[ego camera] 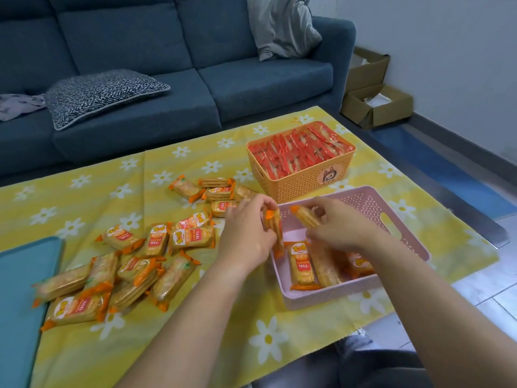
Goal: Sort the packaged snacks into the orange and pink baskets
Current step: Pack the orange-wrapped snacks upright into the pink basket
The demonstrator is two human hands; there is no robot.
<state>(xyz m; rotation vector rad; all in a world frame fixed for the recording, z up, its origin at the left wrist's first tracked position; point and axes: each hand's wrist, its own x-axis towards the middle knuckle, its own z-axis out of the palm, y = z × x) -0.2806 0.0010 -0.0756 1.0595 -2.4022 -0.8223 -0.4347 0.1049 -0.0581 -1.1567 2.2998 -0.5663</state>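
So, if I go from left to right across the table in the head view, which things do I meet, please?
Teal mat → loose snack packs → left hand, gripping one pack → right hand, pinching another pack. The orange basket and pink basket overlap the hands, so I leave them out.

Soft, even indoor light; hands slightly motion-blurred; wide-angle bending at edges.

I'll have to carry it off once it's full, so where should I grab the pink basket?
Take the pink basket by the oval handle slot cut in its right end wall, hooking fingers in from outside on the right. A matching slot on the opposite wall is not visible.
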